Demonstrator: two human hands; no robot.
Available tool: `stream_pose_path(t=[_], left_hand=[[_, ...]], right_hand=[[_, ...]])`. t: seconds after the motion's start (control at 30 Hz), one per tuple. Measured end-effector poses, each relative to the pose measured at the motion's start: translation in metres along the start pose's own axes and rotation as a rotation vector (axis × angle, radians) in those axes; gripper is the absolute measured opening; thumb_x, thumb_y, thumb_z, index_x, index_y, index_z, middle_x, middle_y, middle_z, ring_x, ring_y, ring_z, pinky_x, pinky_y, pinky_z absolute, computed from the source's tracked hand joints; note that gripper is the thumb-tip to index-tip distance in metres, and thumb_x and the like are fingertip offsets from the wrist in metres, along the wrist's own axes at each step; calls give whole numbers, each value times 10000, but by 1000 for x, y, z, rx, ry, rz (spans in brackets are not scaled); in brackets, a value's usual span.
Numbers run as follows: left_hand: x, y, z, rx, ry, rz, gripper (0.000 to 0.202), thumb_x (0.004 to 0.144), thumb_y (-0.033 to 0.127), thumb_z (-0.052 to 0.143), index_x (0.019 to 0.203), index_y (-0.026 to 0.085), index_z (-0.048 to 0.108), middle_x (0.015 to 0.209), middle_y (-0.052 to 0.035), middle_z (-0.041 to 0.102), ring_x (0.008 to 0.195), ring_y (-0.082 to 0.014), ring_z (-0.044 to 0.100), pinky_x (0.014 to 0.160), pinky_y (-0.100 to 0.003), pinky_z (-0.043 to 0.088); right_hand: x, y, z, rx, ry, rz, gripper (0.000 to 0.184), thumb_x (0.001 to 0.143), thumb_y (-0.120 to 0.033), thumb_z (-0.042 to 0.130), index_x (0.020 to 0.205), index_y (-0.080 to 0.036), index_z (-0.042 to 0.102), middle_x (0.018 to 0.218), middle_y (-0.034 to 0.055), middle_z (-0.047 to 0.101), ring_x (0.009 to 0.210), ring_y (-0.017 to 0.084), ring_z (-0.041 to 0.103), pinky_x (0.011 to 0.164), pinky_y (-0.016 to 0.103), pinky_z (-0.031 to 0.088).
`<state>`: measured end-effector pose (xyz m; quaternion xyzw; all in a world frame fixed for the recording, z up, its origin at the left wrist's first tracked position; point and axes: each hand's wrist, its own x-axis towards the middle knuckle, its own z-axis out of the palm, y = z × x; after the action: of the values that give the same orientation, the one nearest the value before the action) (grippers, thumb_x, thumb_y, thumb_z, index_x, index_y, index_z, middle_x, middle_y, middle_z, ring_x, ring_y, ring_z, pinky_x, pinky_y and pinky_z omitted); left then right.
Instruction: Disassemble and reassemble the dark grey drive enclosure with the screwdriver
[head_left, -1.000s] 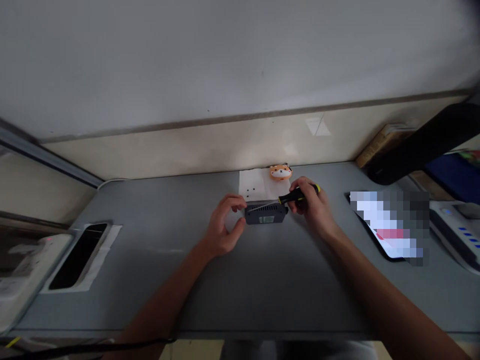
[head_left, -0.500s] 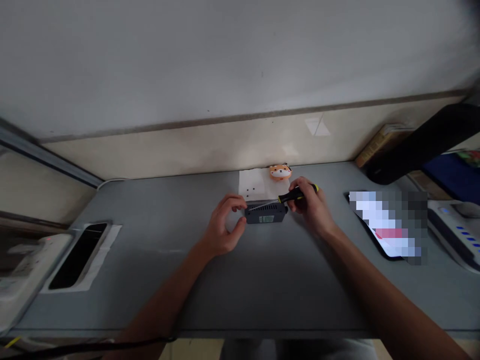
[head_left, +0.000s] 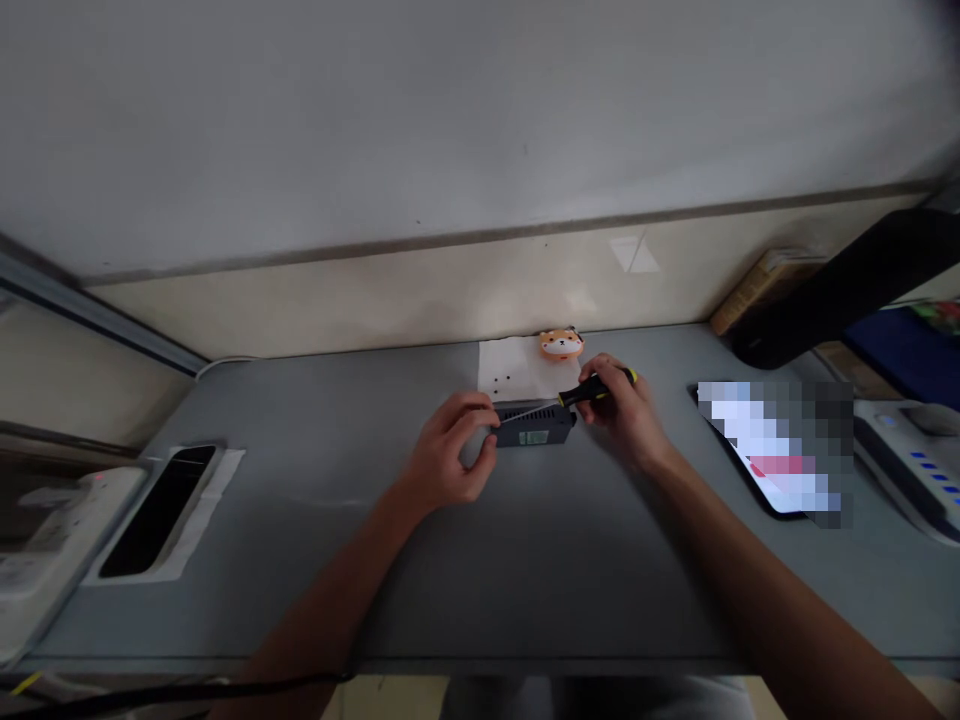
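A small dark grey box [head_left: 555,433] with a row of vent slots and a pale label rests on the desk. My left hand [head_left: 454,455] is at the box's left end, its thumb and fingers closed round that corner. My right hand [head_left: 624,410] grips a black and yellow screwdriver [head_left: 598,387] by the handle. The thin shaft slants down to the left across the slots, and its tip is by my left fingertips. Just behind the box lies white paper [head_left: 529,363] with several tiny dark screws [head_left: 496,380] on it.
An orange animal-face case [head_left: 561,344] sits on the paper's back edge. To the left lies a dark phone [head_left: 157,510] beside a white power strip [head_left: 71,540]. On the right are a lit, blurred phone [head_left: 772,450], another power strip [head_left: 911,465], a black cylinder [head_left: 840,290] and a book [head_left: 757,290].
My left fingers have moved slightly right and closed in on the box's left end, near the screwdriver tip. The right hand and screwdriver have barely moved.
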<state>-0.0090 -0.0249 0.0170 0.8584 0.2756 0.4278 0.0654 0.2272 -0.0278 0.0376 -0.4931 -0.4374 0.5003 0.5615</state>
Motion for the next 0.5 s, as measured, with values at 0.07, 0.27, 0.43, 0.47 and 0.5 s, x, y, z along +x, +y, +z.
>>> stream_pose_path(t=[0.07, 0.27, 0.43, 0.47, 0.5], left_hand=[[0, -1, 0, 42, 1, 23, 210, 881, 74, 556, 1024, 227, 554, 1029, -74, 629, 907, -194, 655, 798, -326, 557], [-2, -4, -1, 146, -20, 91, 217, 885, 77, 550, 1040, 229, 558, 1053, -79, 652, 843, -173, 647, 784, -326, 561], [-1, -4, 1, 134, -43, 71, 140, 945, 116, 537, 1028, 229, 546, 1072, -78, 699, 933, -181, 694, 825, -323, 561], [-1, -4, 1, 131, -43, 74, 124, 958, 123, 535, 1022, 228, 541, 1057, -73, 707, 928, -178, 699, 819, -316, 558], [0, -4, 2, 132, -40, 78, 112, 967, 127, 533, 1018, 227, 538, 1041, -67, 714, 912, -173, 703, 809, -310, 556]], right_hand=[[0, 0, -1, 1, 4, 0, 407, 796, -644, 634, 719, -249, 571, 423, -42, 487, 420, 120, 389, 444, 271, 272], [7, 5, -3, -30, 130, -35, 468, 798, -709, 628, 737, -253, 541, 485, -47, 504, 436, 112, 389, 438, 264, 272], [12, 16, -4, -205, 125, -79, 486, 788, -717, 663, 815, -238, 589, 617, -25, 620, 511, 115, 448, 503, 273, 341], [12, 18, -3, -229, 113, -89, 483, 795, -713, 659, 829, -235, 600, 634, -19, 634, 535, 121, 470, 520, 277, 352], [11, 20, -3, -243, 101, -95, 481, 799, -710, 657, 840, -234, 608, 646, -14, 645, 556, 128, 487, 532, 279, 358]])
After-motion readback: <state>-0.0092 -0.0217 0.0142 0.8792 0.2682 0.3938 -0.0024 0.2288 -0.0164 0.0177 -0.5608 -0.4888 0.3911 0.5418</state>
